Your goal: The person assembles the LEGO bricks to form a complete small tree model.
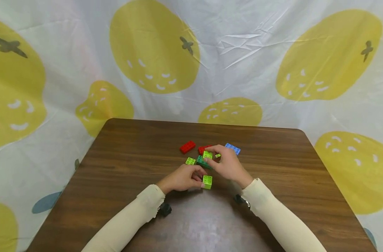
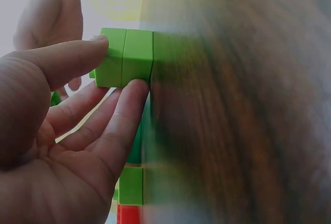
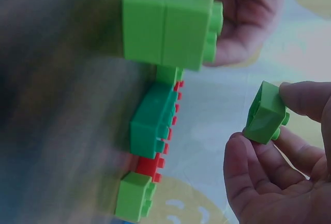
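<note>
My left hand (image 1: 185, 177) grips a stack of two lime green toy bricks (image 2: 124, 58), thumb on one side and fingers on the other, low over the table. Farther back, my right hand (image 1: 227, 162) pinches a single lime green brick (image 3: 266, 113) between thumb and fingertips. That brick is up in the air and tilted, its hollow underside partly showing in the right wrist view. Below it on the table lies a dark green brick (image 1: 201, 161), partly covered by the right hand and its brick. Another lime brick (image 1: 190, 161) sits just left of the dark green one.
Two red bricks (image 1: 187, 147) lie behind, one partly hidden by the right hand. A blue brick (image 1: 232, 148) and a lime brick (image 3: 132, 198) lie near that hand, farther back. The brown wooden table (image 1: 141, 140) ends at a lemon-printed curtain (image 1: 166, 105).
</note>
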Available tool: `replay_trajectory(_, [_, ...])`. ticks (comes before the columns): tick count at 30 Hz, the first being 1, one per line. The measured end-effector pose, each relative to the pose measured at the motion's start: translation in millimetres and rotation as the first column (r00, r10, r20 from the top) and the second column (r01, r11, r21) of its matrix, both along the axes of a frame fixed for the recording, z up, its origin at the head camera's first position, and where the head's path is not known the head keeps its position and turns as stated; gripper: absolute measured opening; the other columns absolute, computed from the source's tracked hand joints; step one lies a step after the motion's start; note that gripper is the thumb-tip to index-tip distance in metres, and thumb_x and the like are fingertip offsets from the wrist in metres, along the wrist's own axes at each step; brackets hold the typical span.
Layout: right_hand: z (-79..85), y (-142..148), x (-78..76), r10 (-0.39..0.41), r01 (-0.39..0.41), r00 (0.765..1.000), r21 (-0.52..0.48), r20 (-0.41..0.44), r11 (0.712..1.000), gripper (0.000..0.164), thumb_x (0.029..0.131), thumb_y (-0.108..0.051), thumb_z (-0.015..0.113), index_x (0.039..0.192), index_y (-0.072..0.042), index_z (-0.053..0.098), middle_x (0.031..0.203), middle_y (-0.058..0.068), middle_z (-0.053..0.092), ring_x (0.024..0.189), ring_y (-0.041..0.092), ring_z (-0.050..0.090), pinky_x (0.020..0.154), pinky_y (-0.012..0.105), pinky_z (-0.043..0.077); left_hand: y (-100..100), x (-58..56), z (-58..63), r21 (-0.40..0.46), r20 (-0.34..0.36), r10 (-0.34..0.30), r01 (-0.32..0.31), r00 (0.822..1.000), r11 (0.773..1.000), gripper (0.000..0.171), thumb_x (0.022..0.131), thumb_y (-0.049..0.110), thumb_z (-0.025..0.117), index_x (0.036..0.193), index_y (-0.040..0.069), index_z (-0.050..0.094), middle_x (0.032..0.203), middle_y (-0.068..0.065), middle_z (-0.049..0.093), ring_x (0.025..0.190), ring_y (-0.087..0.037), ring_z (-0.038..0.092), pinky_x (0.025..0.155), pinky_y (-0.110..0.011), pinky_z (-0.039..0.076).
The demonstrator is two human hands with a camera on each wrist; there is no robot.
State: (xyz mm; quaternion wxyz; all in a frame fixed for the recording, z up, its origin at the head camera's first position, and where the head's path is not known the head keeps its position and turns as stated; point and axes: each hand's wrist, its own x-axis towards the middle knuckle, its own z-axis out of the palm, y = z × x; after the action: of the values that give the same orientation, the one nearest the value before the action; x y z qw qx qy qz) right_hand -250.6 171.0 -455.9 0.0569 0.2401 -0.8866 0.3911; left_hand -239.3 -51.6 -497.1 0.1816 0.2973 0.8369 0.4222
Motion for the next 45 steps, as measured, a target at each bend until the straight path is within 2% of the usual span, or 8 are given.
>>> replay_trajectory(5, [-3.8, 2.8, 14.0, 0.041, -0.041, 0.999, -0.011, -0.016, 0.999, 0.034, 0.093, -0.017, 0.082, 0.125, -0.007, 0.075, 0.106, 0.004, 0.073, 0.09, 0.028, 0.068, 0.079, 0.039, 0.065, -1.1, -0.4, -1.0, -0.019, -0.007, 0.017, -0.017, 1.0, 1.0, 0.032, 0.093, 0.02, 0.083, 0.122, 0.009, 0.072, 0.116, -0.005, 0.075, 0.101, -0.015, 0.076, 0.083, -0.026, 0.062])
replay_trajectory(10, [-11.4, 4.4, 25.7, 0.079, -0.079, 0.997, 0.011, -0.023, 0.997, 0.033, 0.092, -0.016, 0.083, 0.123, -0.008, 0.075, 0.111, 0.003, 0.075, 0.087, 0.015, 0.07, 0.076, 0.032, 0.064, -1.5, -0.5, -1.2, -0.036, -0.036, 0.021, -0.022, 0.999, 0.999, 0.026, 0.092, 0.02, 0.084, 0.113, 0.012, 0.071, 0.111, -0.004, 0.077, 0.098, -0.013, 0.076, 0.083, -0.025, 0.061])
replay_trajectory(18, [-16.4, 5.4, 37.5, 0.108, -0.108, 0.994, 0.024, 0.004, 0.994, 0.033, 0.093, -0.016, 0.083, 0.123, -0.008, 0.074, 0.114, 0.005, 0.075, 0.089, 0.012, 0.069, 0.076, 0.029, 0.063, -1.2, -1.2, -1.4, -0.035, -0.035, 0.01, -0.012, 0.999, 0.999, 0.03, 0.092, 0.018, 0.084, 0.119, 0.013, 0.071, 0.113, -0.004, 0.078, 0.099, -0.012, 0.076, 0.084, -0.023, 0.06])
replay_trajectory(25, [-22.0, 5.1, 40.6, 0.13, -0.131, 0.991, 0.038, 0.021, 0.991, 0.032, 0.092, -0.015, 0.084, 0.122, -0.008, 0.075, 0.108, 0.001, 0.075, 0.088, 0.012, 0.07, 0.075, 0.033, 0.064, -1.2, -1.3, -1.3, -0.024, -0.039, 0.0, -0.001, 0.999, 1.0, 0.031, 0.092, 0.015, 0.083, 0.121, 0.012, 0.072, 0.113, -0.003, 0.078, 0.099, -0.011, 0.076, 0.084, -0.022, 0.06])
replay_trajectory(30, [-25.3, 3.3, 42.0, 0.14, -0.141, 0.99, 0.061, 0.028, 0.988, 0.032, 0.092, -0.015, 0.083, 0.123, -0.008, 0.076, 0.107, 0.0, 0.074, 0.088, 0.011, 0.07, 0.075, 0.032, 0.064, -1.3, -0.5, -1.3, -0.03, -0.035, 0.008, -0.009, 0.999, 1.0, 0.029, 0.093, 0.016, 0.082, 0.12, 0.014, 0.072, 0.113, -0.002, 0.078, 0.099, -0.01, 0.075, 0.083, -0.023, 0.06])
replay_trajectory(37, [-25.3, 3.0, 43.6, 0.112, -0.114, 0.993, 0.059, 0.036, 0.992, 0.032, 0.091, -0.014, 0.085, 0.121, -0.008, 0.077, 0.109, 0.001, 0.075, 0.091, 0.013, 0.073, 0.08, 0.033, 0.065, -1.4, -0.4, -0.5, -0.033, -0.019, 0.012, -0.012, 1.0, 0.999, 0.029, 0.093, 0.017, 0.082, 0.121, 0.015, 0.072, 0.114, -0.002, 0.078, 0.1, -0.01, 0.076, 0.084, -0.025, 0.061])
replay_trajectory(45, [-26.2, 4.1, 44.1, 0.09, -0.091, 0.996, 0.037, 0.028, 0.995, 0.023, 0.088, -0.015, 0.087, 0.11, -0.013, 0.079, 0.097, -0.004, 0.077, 0.092, 0.012, 0.073, 0.081, 0.027, 0.063, -2.3, -0.8, -0.6, -0.033, -0.002, 0.003, -0.003, 1.0, 0.999, 0.03, 0.094, 0.02, 0.082, 0.122, 0.016, 0.072, 0.115, -0.001, 0.078, 0.1, -0.01, 0.076, 0.085, -0.026, 0.062])
